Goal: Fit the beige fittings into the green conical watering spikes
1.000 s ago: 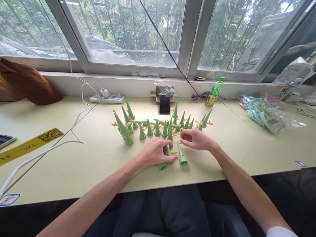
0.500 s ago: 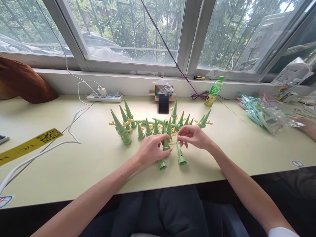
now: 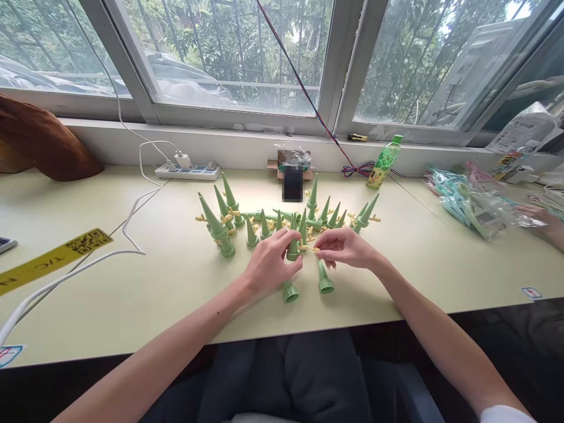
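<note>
Windows (image 3: 229, 53) line the wall behind your pale surface (image 3: 110, 305), with a power strip (image 3: 189, 171) and a green-capped bottle (image 3: 382, 161) along the back. Your left hand (image 3: 271, 261) has its grip only partly closed, fingers curled over the far side and thumb on the near side of a green cone (image 3: 292, 252) held upright between them. Your right hand (image 3: 343, 247) has its grip pinched tight, thumb against fingertips, on a slim yellow stem (image 3: 314, 249) that points towards the cone's side; you cannot tell whether the stem touches the yellow nozzle there. Just nearer you, two green spikes lie on their sides: the left spike (image 3: 290, 292) below your left fingers, the right spike (image 3: 325, 282) below your right. Beyond both hands, smaller cones (image 3: 251, 234) stand in a row, with taller assembled spikes (image 3: 214, 223) off to the left.
</note>
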Tool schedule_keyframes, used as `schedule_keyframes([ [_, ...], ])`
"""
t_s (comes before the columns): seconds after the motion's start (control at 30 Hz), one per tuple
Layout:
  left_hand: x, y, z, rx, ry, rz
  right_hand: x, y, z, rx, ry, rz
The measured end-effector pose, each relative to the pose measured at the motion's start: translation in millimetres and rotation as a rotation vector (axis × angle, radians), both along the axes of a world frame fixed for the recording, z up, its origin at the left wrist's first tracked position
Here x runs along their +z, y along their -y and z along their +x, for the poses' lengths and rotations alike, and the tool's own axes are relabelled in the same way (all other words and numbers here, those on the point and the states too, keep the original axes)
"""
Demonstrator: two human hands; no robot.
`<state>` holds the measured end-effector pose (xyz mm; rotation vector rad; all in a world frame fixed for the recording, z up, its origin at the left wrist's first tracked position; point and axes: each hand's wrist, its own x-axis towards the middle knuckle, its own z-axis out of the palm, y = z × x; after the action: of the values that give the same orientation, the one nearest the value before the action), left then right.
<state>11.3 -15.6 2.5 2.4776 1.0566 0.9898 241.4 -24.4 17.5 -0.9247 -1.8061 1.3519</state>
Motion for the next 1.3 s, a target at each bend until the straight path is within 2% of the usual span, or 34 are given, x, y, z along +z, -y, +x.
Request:
schedule_keyframes([
  [0.5,-0.6,3.7,1.9,-0.010,-0.065,0.071,-11.2,0.4,-10.6,-0.048,0.045,0.107],
  [0.87,-0.4,4.6,1.3,0.001,-0.048,0.090,-8.3,2.8,-16.5,-0.117,0.142,0.179],
  [1.13,1.1,5.7,2.6,0.007,-0.046,0.069,-12.2,2.9,-19.2,-0.131,0.100,0.262],
  [1.3,0.9,6.2,2.7,-0.006,-0.042,0.066,-11.3,3.7,-22.2,-0.180,0.196,0.341],
])
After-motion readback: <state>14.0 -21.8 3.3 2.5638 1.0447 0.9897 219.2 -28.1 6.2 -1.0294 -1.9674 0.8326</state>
